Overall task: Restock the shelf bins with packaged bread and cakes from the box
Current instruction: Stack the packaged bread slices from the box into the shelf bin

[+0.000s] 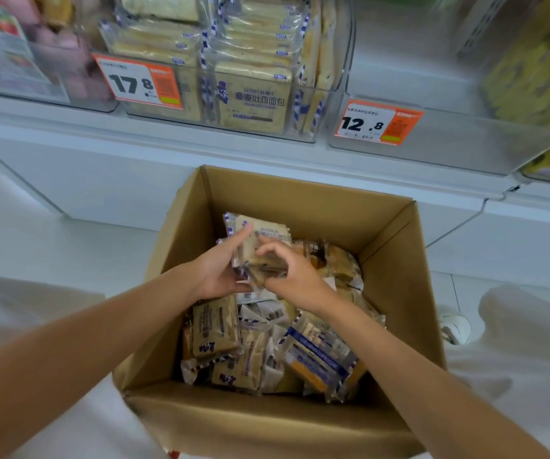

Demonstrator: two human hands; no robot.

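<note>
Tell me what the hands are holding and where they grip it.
Both hold a small stack of bread packs over the box: the left hand grips its left side, the right hand pinches its right near edge.

On my feed the box point(300, 207) reads as plain brown corrugated cardboard, matt and slightly fibrous. The bread packets point(320, 352) heaped in it, the top packet point(267, 233) included, are wrapped in thin clear plastic film that crinkles and throws glossy highlights. I see the shelf bins point(449, 150) as hard transparent plastic with a smooth sheen, fronted by price tags point(137, 81) that look like printed paper, above a smooth white shelf point(101, 167) and a faintly shiny white floor point(35, 246).
</note>
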